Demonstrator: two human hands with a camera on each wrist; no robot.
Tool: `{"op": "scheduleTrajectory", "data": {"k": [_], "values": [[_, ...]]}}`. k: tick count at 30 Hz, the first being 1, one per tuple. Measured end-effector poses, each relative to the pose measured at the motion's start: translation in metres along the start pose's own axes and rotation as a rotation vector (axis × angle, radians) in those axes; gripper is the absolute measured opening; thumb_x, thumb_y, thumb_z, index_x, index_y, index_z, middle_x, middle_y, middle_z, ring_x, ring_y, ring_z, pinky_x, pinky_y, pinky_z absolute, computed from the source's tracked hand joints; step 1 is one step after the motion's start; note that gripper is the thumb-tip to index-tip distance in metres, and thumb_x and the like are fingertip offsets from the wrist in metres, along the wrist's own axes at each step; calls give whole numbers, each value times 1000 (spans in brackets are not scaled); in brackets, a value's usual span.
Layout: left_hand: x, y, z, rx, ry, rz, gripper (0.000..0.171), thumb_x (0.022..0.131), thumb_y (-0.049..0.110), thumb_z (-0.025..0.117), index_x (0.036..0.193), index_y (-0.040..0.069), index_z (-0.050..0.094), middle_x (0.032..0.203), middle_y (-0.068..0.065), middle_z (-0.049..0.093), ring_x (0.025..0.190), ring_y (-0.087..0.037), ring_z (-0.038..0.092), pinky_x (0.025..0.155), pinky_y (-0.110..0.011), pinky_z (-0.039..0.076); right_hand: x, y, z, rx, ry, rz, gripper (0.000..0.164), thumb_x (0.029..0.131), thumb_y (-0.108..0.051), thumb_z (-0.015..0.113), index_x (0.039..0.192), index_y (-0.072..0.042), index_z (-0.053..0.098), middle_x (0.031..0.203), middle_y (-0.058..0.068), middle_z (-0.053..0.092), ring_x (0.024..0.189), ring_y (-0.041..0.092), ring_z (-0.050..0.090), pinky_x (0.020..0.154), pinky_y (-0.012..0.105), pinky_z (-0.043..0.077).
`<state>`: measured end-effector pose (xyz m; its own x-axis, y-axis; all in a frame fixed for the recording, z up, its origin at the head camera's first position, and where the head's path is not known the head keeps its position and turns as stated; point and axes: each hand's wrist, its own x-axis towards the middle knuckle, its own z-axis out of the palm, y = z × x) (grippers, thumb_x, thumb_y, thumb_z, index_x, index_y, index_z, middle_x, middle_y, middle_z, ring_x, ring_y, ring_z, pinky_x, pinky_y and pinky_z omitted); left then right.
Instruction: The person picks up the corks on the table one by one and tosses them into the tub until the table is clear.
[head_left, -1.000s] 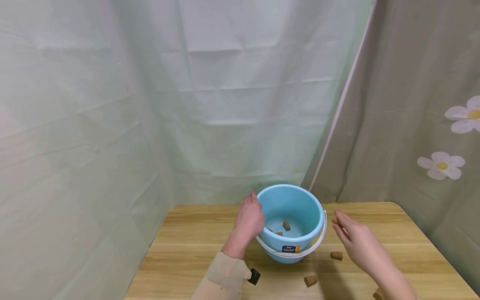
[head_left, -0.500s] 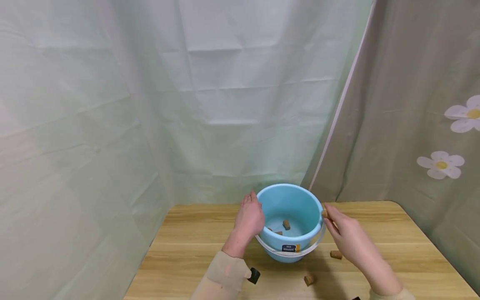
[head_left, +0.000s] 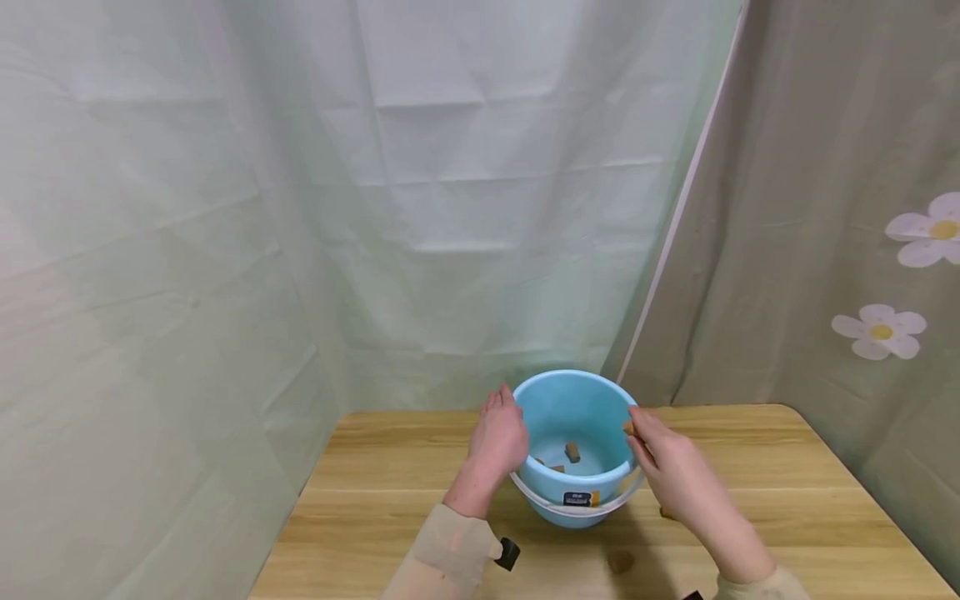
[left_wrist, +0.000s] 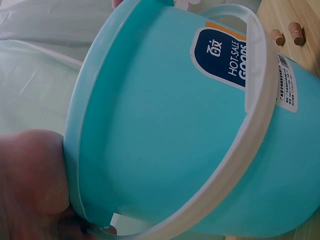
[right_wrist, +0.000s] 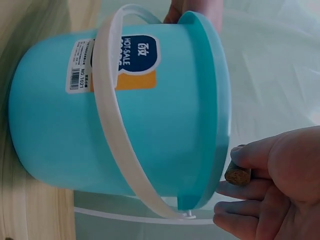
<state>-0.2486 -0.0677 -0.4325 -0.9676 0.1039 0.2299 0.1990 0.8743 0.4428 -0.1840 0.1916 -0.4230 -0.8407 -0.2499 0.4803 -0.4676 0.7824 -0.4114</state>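
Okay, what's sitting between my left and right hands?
The blue bucket stands between the left hand and right hand, which pinches a cork; head view.

A pale curtain (head_left: 480,208) and a flower-printed brownish curtain (head_left: 795,208) border the wooden table (head_left: 390,483).

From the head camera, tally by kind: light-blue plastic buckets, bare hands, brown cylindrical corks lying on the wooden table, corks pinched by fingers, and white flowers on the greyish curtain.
Bucket: 1
Left hand and right hand: 2
Corks on table, one partly hidden: 2
Cork pinched: 1
White flowers on curtain: 2
Total: 8
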Motion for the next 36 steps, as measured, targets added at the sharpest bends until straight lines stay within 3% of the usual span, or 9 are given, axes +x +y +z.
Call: {"op": "scheduleTrajectory", "data": {"k": [5,11,23,36], "values": [[0,0,0,-8,-8,-10,53,113,12,43,154,-22,35,156,-35,48,151,-46,41,126,-53,33,5,-1,7,16,-8,15,42,106,-6,66,145,7,60,141,28,65,139,52,52,107,68,47],[1,1,0,-7,-7,-8,53,113,11,43,154,-22,35,155,-36,48,151,-46,41,126,-53,33,11,0,16,15,1,0,39,106,-6,67,144,3,62,132,20,72,139,50,53,106,67,49],[3,2,0,-10,-7,-18,54,113,12,43,154,-22,34,156,-35,48,151,-46,42,126,-52,33,15,0,24,-37,1,-7,48,105,-6,68,149,10,56,149,28,59,140,48,53,106,64,50],[2,-1,0,11,5,11,53,113,11,44,153,-23,36,154,-35,49,149,-46,43,125,-54,34,19,-3,30,-54,18,-53,48,103,-3,70,146,13,57,146,32,59,137,50,56,109,63,47]]}}
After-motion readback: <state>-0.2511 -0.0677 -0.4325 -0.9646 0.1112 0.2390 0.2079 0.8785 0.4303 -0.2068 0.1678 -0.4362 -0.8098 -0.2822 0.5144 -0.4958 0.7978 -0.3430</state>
